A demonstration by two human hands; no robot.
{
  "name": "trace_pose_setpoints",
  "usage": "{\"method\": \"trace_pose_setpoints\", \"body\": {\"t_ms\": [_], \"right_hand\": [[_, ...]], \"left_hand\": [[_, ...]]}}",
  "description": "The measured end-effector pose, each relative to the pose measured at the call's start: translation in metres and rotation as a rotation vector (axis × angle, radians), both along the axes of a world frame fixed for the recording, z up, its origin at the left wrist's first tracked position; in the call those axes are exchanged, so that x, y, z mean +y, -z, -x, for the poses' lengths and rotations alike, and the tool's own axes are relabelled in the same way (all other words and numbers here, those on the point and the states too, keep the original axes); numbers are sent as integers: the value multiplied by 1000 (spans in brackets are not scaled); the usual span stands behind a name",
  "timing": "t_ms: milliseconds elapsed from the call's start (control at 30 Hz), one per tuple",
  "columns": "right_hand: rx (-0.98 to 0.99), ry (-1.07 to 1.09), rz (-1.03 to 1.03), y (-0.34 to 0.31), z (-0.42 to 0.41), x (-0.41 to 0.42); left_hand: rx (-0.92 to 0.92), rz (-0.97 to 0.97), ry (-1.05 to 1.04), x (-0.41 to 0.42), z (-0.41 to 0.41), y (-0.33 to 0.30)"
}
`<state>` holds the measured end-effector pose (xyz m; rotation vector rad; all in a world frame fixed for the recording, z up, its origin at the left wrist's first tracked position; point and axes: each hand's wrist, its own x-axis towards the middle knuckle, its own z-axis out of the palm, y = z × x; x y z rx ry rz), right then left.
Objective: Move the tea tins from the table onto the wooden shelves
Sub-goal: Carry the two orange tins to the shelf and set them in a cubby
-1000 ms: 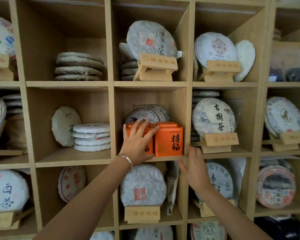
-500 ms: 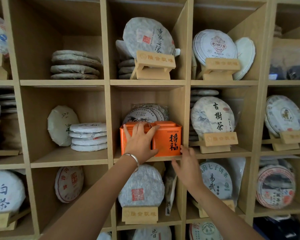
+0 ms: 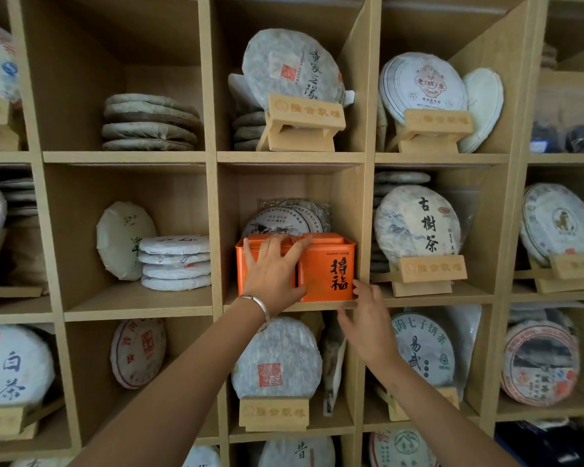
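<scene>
Two orange tea tins stand side by side in the middle cubby of the wooden shelves (image 3: 290,158). My left hand (image 3: 273,268) lies spread over the front of the left tin (image 3: 242,264), fingers reaching its top edge and partly over the right tin (image 3: 329,269), which bears black characters. My right hand (image 3: 368,318) is at the shelf's front edge; its fingertips touch the right tin's lower right corner. Wrapped tea cakes (image 3: 284,219) stand behind the tins.
Every cubby around holds round paper-wrapped tea cakes, some stacked flat (image 3: 175,262), some upright on wooden stands (image 3: 305,121). Upright dividers (image 3: 368,197) close in the tins' cubby left and right. A stand with a cake (image 3: 277,358) sits just below.
The left tin has slid deeper into the cubby under my left hand and now lines up with the right tin. My right hand rose to the right tin's lower corner.
</scene>
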<state>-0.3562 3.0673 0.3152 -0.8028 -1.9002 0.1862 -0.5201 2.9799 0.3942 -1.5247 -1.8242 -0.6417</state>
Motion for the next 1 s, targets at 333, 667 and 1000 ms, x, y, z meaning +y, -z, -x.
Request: {"method": "trace_pose_setpoints", "body": {"t_ms": [333, 667, 1000], "right_hand": [[-147, 14, -102, 1, -11, -16], [-281, 178, -117, -3, -63, -41], [-407, 748, 107, 19, -212, -137]], "left_hand": [[11, 13, 170, -42, 0, 42], [-5, 205, 314, -35, -38, 73], [7, 378, 747, -14, -166, 77]]}}
